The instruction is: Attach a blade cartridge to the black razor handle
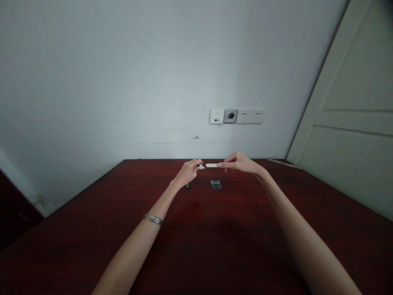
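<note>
My left hand (188,172) is closed on a small white piece with notched edges (201,167), held above the far part of the table. Facing it from the right, my right hand (238,163) pinches a flat, pale stick with a rounded end (211,165). The stick's tip points at the white piece, with a narrow gap between them. On the table below lies a small clear packet with dark contents (216,184). A thin green and black item (187,186) shows partly from under my left hand; the rest of it is hidden.
The dark red wooden table (196,246) reaches back to a pale wall (166,73). Sockets and a switch plate (250,116) are set in the wall. A white panelled door (353,110) stands at the right. A light strip (284,163) lies at the table's far right edge.
</note>
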Tool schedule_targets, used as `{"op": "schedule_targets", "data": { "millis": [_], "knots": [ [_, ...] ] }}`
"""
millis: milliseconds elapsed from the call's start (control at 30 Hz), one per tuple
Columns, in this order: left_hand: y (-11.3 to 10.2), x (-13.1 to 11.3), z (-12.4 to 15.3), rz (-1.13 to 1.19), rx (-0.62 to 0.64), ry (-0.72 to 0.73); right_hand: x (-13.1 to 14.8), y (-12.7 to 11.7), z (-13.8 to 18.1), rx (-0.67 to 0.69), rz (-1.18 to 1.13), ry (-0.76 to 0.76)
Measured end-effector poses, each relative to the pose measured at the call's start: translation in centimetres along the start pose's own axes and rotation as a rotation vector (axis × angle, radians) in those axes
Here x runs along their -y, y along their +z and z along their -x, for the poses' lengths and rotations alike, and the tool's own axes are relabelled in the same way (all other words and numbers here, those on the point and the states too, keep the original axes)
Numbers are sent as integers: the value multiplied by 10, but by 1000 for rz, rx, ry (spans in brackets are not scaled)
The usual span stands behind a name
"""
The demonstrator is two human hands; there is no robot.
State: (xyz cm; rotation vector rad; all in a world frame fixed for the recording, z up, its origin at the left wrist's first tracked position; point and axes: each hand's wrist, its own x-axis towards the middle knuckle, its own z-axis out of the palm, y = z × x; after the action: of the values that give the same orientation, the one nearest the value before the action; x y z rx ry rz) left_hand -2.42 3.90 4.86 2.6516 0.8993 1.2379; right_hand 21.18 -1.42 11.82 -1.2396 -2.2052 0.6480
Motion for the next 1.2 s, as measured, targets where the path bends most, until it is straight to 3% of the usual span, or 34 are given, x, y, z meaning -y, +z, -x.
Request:
{"op": "schedule_targets", "data": {
  "millis": [200,467,733,1000,1200],
  "knots": [
    [3,-5,-3,14,7,25,20,17,-3,11,13,-66],
    [2,4,1,6,4,20,1,-1,1,10,52,1],
    [7,-1,0,25,23,24,18,21,-4,0,-4,-49],
    [5,2,2,16,10,-10,5,3,0,-21,63,5],
    [7,-3,0,43,18,-20,14,17,-4,-5,30,-63]
  ]
}}
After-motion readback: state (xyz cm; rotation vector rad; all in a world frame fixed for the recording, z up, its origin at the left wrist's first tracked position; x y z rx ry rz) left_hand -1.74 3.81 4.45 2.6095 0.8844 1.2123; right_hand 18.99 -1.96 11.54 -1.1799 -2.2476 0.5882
